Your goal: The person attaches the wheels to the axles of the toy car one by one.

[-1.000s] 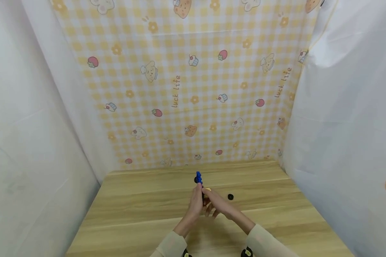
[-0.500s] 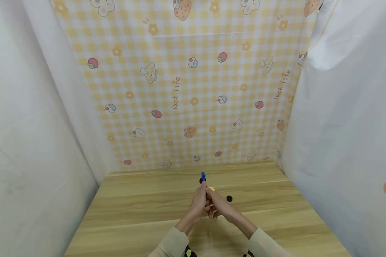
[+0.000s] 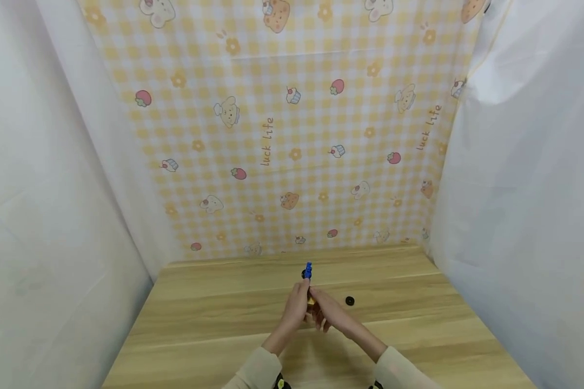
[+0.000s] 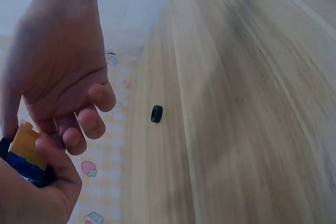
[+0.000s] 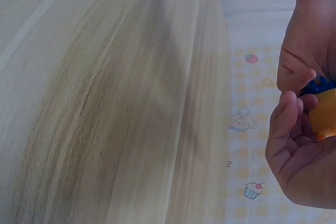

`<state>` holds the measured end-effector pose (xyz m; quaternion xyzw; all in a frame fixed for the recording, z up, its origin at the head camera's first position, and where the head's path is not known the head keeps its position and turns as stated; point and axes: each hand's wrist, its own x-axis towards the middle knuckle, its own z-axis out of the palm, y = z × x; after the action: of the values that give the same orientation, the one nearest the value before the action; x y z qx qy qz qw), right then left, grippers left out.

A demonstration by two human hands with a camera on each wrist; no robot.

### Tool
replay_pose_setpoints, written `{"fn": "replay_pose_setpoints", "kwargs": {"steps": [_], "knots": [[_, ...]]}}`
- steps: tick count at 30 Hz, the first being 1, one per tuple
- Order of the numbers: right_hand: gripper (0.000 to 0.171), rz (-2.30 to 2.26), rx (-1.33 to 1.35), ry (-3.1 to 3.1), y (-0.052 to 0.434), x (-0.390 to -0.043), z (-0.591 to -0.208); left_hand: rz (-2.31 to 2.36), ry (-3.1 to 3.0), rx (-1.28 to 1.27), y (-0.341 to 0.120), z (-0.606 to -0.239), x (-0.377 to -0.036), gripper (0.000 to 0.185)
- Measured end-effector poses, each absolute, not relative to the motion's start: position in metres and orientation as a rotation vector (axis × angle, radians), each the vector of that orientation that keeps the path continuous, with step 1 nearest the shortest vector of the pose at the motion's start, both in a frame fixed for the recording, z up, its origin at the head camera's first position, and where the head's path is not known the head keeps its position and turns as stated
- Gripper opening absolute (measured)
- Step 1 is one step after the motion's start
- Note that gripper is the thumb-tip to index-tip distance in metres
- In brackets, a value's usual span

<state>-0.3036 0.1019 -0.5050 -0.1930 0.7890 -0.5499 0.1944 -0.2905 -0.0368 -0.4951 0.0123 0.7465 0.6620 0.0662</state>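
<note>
A small toy car of blue [image 3: 308, 268] and yellow [image 4: 27, 146] building blocks is between both hands, low over the table. My left hand [image 3: 296, 307] grips its left side, thumb along the blue part. From the right, my right hand [image 3: 333, 313] pinches the toy with thumb and index finger, its other fingers loosely curled. The yellow block [image 5: 324, 111] shows beside the right fingers in the right wrist view. A black wheel [image 3: 305, 274] shows at the far left of the blue part. Much of the toy is hidden behind the hands.
One loose black wheel [image 3: 350, 301] lies on the wooden table [image 3: 214, 302], right of my right hand. A yellow checked cloth [image 3: 292, 173] hangs behind the table. White sheets [image 3: 506, 178] close off both sides.
Both hands have shifted slightly right with the toy, then stayed nearly in place. The yellow part, earlier showing past the right thumb, now sits lower between the hands. The loose wheel stays put.
</note>
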Motion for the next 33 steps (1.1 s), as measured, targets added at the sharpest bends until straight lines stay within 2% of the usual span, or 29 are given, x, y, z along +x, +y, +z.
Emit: {"fn": "replay_pose_setpoints", "kwargs": {"steps": [5,9,15,17,23,29,33], "knots": [[0.064,-1.538,-0.538,2.240,0.106,-0.307,-0.504,1.976,2.302,-0.024,-0.039,-0.495,-0.297,0.052],[0.063,-1.524,-0.557,2.242,0.108,-0.306,-0.501,2.047,2.174,-0.074,-0.042,-0.499,-0.301,0.058],[0.065,-1.593,-0.508,2.312,0.122,-0.321,-0.514,2.186,2.027,-0.176,-0.043,-0.497,-0.304,0.047],[0.060,-1.605,-0.407,2.410,0.131,-0.333,-0.530,2.201,1.990,-0.182,-0.045,-0.497,-0.305,0.044],[0.024,-1.445,-0.137,2.873,0.160,-0.348,-0.566,2.174,1.917,-0.103,-0.049,-0.498,-0.300,0.042],[0.016,-1.122,-0.075,3.115,0.177,-0.359,-0.570,2.205,1.832,-0.001,-0.047,-0.498,-0.299,0.057],[0.037,-0.884,-0.113,3.080,0.180,-0.360,-0.571,2.192,1.833,0.025,-0.043,-0.498,-0.296,0.066]]}}
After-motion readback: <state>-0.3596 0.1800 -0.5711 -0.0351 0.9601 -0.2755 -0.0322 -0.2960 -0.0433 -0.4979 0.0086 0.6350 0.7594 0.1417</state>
